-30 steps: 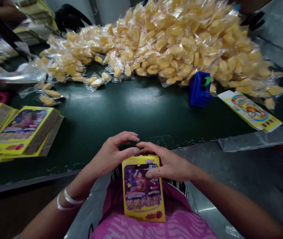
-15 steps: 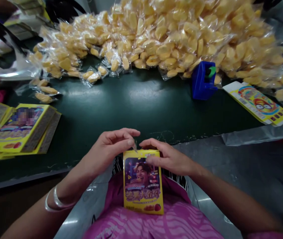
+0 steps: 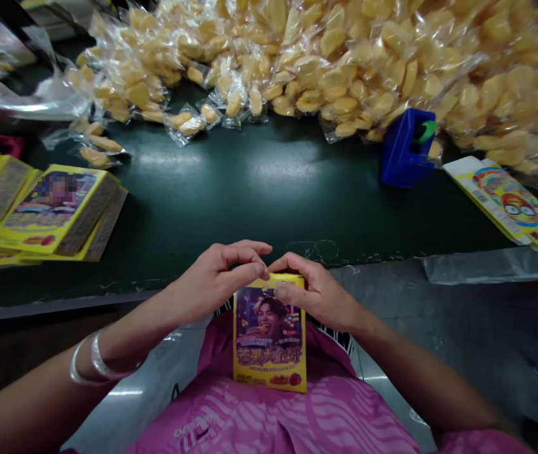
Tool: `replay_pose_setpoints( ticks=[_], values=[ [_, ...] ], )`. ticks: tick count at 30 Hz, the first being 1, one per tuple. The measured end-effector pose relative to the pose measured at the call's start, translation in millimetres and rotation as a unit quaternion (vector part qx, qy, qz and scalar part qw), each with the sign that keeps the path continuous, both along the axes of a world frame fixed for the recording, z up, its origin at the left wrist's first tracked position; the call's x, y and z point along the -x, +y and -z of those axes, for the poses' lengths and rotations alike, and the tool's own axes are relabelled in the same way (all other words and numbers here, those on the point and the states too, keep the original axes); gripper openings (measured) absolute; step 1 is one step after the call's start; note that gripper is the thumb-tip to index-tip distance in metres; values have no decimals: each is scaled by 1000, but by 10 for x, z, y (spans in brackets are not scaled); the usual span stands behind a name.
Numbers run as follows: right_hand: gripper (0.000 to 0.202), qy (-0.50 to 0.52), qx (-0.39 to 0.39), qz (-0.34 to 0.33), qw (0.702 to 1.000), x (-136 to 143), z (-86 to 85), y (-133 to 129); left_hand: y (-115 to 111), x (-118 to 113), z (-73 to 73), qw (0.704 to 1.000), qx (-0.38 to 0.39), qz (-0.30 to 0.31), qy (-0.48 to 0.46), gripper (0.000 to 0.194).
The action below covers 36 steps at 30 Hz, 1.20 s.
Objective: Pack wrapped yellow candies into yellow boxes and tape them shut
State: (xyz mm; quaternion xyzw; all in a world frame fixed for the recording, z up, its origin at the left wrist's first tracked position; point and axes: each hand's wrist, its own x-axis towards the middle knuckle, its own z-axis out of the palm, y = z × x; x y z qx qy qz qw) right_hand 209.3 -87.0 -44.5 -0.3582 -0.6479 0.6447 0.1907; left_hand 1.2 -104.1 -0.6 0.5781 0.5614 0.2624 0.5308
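Big heap of wrapped yellow snacks (image 3: 344,57) across the dark green worktop (image 3: 250,189), blue box (image 3: 405,148) at its edge, flat cartons (image 3: 46,211) stacked left, another carton (image 3: 509,202) lying right.

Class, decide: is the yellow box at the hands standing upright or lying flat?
Upright: the yellow box stands on end, printed front facing the camera.

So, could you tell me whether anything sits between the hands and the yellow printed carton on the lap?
Nothing visible does: the left hand and right hand both already touch the top edge of the yellow printed carton.
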Motion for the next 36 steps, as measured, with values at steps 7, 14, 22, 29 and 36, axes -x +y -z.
replay_pose_setpoints(
  ticks=[7,14,22,29,36],
  values=[
    [30,-45,-83,44,995,115,-78,-96,38,-36,74,998,28,-15,-48,29],
    [46,-42,-103,4,994,125,-197,-150,36,-10,130,976,161,-7,-147,28],
    [59,-28,-161,-70,984,154,-304,-205,138,186,113,939,282,68,-183,28],
    [64,-74,-157,-59,983,163,-260,-140,-26,202,-7,994,26,95,43,28],
    [66,-77,-103,-105,986,160,-156,-148,-294,211,71,989,27,113,93,33]
  ],
)
